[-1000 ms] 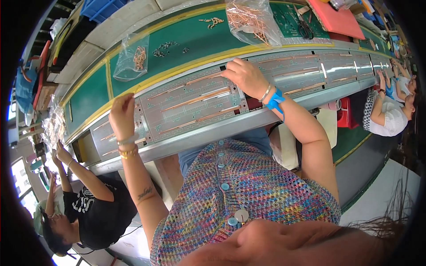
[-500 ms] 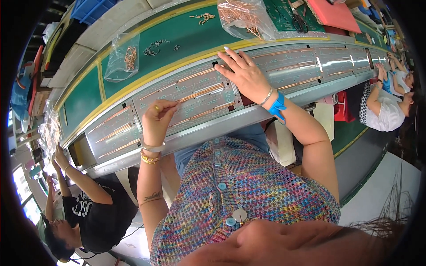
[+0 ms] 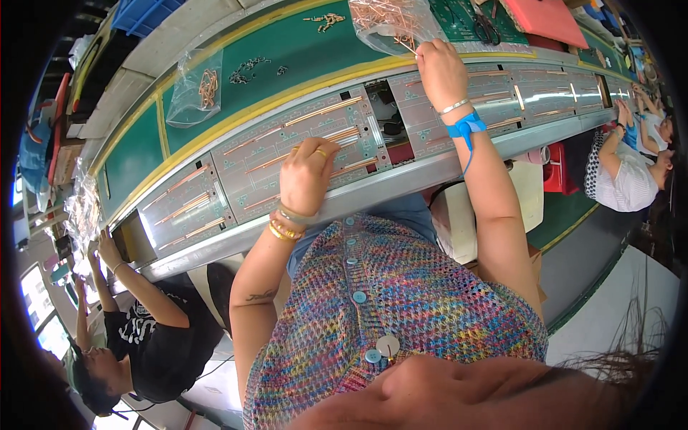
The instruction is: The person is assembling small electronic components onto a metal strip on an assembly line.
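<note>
My left hand [image 3: 307,175] is over a grey circuit board panel [image 3: 261,193], fingers curled down toward it. What its fingertips hold, if anything, is hidden. Long thin copper strips [image 3: 322,112] lie in rows on the panel. Farther right, my right hand [image 3: 442,72] reaches to the near edge of a clear plastic bag [image 3: 373,41] full of copper pieces. Between its thumb and fingers is the end of a thin copper strip [image 3: 408,49]. A blue wrist strap [image 3: 467,126] is on my right forearm.
A metal rail [image 3: 344,192] borders the line of panels, with a dark gap [image 3: 390,125] right of mine. Beyond lie a smaller bag [image 3: 206,93], small dark parts [image 3: 247,72] and scissors [image 3: 486,30]. A co-worker in black [image 3: 168,337] is at the left.
My right hand has left the panel's right end and moved up to the large bag, uncovering the dark gap. My left hand has shifted right along the panel, from a pinch to curled-down fingers.
</note>
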### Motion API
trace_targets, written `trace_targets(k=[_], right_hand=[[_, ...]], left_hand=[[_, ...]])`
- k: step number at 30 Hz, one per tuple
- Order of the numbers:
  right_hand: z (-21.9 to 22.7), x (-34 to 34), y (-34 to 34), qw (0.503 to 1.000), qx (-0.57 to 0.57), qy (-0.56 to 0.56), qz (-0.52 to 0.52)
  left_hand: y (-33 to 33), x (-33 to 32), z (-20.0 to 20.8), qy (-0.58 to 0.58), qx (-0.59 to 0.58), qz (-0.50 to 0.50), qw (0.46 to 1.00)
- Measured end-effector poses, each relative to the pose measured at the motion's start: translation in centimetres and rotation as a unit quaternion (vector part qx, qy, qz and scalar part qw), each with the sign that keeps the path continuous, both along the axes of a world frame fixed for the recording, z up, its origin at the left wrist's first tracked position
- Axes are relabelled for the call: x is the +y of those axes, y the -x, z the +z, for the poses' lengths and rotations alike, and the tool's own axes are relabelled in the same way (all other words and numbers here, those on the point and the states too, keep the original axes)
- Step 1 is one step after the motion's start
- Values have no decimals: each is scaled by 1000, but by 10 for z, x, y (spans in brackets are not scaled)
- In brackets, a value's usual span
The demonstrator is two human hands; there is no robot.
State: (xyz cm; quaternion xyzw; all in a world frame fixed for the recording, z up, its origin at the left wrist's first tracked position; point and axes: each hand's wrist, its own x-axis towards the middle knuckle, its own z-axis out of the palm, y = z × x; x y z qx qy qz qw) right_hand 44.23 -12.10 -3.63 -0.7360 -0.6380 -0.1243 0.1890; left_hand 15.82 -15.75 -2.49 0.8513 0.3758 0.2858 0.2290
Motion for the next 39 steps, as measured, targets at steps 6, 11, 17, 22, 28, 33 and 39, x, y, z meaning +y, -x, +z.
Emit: trace_targets(k=[6,11,17,22,28,33,39], right_hand=[[7,-5,6,994,74,-76,11],[6,-4,5,991,95,-92,28],[17,-8,13,970,182,-129,97],[29,-53,48,939,232,-5,253],[13,-88,69,908,216,67,353],[10,-90,73,909,134,78,387],[14,-94,78,916,-7,47,398]], left_hand=[[-11,4,-2,-27,36,8,999],[-10,5,-6,-39,46,-12,998],[-14,3,-2,-75,105,-28,991],[-1,-1,3,-39,108,-44,992],[28,-25,12,-21,98,-12,995],[26,-44,8,3,125,-18,992],[23,-48,5,-10,127,-3,992]])
